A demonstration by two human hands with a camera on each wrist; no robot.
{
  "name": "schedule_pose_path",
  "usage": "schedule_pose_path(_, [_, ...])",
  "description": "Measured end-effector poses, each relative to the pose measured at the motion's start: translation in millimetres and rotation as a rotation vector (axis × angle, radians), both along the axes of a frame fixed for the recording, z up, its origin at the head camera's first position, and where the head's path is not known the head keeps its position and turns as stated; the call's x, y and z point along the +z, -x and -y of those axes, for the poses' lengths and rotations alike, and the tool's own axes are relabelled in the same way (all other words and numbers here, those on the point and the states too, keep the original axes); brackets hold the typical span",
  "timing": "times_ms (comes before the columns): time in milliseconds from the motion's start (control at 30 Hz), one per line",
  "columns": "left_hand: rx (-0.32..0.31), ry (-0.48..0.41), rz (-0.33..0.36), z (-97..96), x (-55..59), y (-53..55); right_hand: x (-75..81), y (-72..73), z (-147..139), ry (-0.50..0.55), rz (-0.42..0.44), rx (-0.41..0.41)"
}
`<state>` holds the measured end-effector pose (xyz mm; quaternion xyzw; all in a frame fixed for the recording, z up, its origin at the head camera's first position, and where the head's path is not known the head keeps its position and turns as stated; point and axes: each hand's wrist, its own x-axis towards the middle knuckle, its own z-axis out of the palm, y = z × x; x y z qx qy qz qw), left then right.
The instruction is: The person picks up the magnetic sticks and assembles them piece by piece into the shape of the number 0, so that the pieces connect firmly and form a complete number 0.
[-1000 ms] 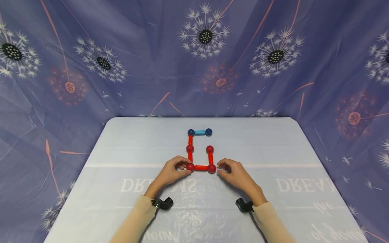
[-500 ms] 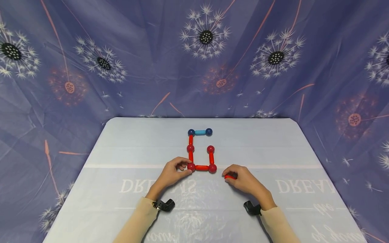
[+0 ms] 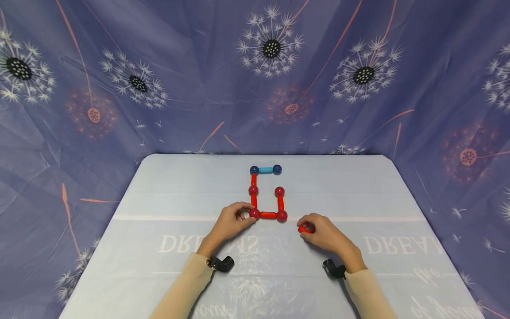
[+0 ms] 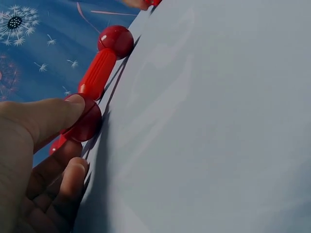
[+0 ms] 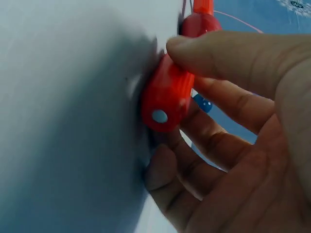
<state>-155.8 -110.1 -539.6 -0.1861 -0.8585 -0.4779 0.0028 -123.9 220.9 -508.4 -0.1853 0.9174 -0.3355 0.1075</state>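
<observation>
My left hand (image 3: 231, 222) pinches the red ball (image 3: 255, 214) at the lower left corner of a figure built from balls and rods. In the left wrist view the thumb lies on that ball, with a red rod (image 4: 98, 74) running from it to another red ball (image 4: 116, 40). To the right of the figure, my right hand (image 3: 326, 234) holds a loose red rod (image 5: 167, 94) between thumb and fingers. A silvery round end shows on that rod. It is apart from the lower right red ball (image 3: 282, 215).
Up the figure's left side run red rods and a red ball (image 3: 253, 190). A light blue rod (image 3: 265, 170) with dark blue balls forms its top. On its right, a red rod rises to a red ball (image 3: 280, 192). A patterned curtain (image 3: 199, 88) hangs behind the white table (image 3: 179, 186).
My right hand has moved away from the figure, right and nearer, and the red rod now shows in its fingers. The figure has shifted slightly away and right with my left hand.
</observation>
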Motion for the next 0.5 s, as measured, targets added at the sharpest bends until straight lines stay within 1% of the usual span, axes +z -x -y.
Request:
schedule_pose_path(100, [-0.003, 0.010, -0.016, -0.8, 2.2, 3.2, -0.4, 1.4, -2.2, 0.016, -0.016, 0.011])
schedule_pose_path(200, [0.007, 0.008, 0.022, 0.0, 4.1, 3.4, -1.7, 4.7, -4.5, 0.029, -0.031, 0.011])
schedule_pose_path(333, [0.015, -0.009, 0.080, 0.8, 2.8, 3.6, -0.7, 11.9, -5.9, 0.037, -0.023, -0.018])
schedule_pose_path(500, [0.018, -0.020, 0.102, 3.1, -0.4, 5.5, 0.9, 25.2, -3.4, 0.095, 0.015, -0.021])
